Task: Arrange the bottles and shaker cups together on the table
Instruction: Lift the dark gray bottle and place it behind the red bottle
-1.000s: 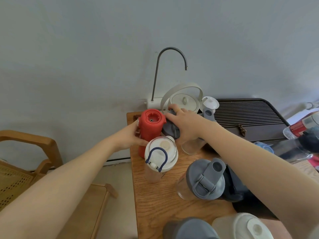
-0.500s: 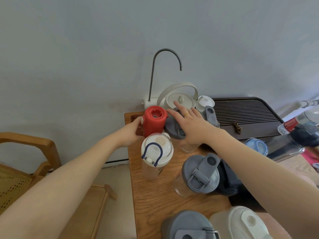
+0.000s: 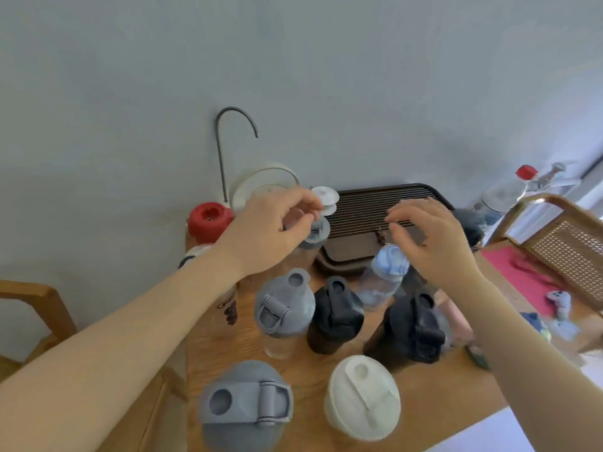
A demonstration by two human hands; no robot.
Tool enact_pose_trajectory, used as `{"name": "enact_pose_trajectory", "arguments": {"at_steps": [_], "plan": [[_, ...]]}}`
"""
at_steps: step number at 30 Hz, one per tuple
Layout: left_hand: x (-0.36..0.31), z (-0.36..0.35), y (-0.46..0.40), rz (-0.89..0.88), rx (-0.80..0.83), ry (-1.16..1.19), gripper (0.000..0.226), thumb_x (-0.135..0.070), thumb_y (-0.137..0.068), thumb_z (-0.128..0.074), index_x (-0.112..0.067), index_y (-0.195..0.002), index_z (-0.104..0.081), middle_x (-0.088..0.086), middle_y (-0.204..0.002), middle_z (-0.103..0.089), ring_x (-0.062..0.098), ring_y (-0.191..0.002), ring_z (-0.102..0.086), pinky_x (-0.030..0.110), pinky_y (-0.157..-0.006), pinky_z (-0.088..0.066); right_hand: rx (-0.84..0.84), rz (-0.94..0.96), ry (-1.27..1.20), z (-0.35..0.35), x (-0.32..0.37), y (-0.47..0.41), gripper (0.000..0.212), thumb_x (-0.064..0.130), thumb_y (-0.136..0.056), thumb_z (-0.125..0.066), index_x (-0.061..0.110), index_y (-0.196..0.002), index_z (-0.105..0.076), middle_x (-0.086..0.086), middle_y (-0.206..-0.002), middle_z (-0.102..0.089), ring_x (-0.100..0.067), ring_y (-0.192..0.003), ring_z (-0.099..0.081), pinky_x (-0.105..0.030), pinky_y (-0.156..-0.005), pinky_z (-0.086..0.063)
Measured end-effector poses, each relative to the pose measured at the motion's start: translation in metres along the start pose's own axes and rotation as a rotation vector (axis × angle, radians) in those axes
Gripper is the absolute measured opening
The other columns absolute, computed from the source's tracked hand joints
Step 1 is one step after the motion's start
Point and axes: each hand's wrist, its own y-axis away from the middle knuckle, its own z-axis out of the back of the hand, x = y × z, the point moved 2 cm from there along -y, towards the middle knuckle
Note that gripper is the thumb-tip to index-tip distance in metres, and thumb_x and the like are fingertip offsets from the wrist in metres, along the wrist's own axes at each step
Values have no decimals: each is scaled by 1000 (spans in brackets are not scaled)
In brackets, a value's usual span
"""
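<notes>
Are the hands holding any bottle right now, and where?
Neither clearly. The left hand hovers, fingers curled, over a grey-lidded shaker; contact cannot be told. The right hand hangs open above the blue-lidded bottle.

Probably a home: tea tray (image 3: 375,207), rattan chair (image 3: 567,243)

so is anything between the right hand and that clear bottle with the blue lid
Nothing visible is. The right hand hovers open just above the clear bottle with the blue lid, its fingers curled over the lid with only air between.
</notes>
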Motion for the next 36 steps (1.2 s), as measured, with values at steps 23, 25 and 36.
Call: {"name": "enact_pose_trajectory", "arguments": {"at_steps": [23,25,36], "plan": [[-90,-166,-33,366,-68,-10,53,-25,-84,-63,-27,-131,-37,-11,-110,-54,3,-92,-58,14,-80,-45,-160,-224,-367,70,-137,5,66,42,-67,-76,23,-120,-43,10,-107,-55,-22,-106,-56,-49,-94,-46],[-102,-172,-48,334,-79,12,67,-31,-79,-68,-27,-135,-32,-12,-119,-48,2,-102,-51,17,-85,-42,-191,-126,-467,105,-113,-17,63,39,-67,-77,24,-119,-44,10,-107,-56,-18,-103,-57,-39,-87,-51],[-150,-112,-47,270,-480,21,72,-37,-62,-80,-34,-115,-31,-17,-96,-57,1,-80,-63,21,-69,-53,-25,88,-941,154,19,-77,42,33,-67,-76,19,-103,-58,1,-93,-68,-17,-86,-67,-44,-78,-57]]}}
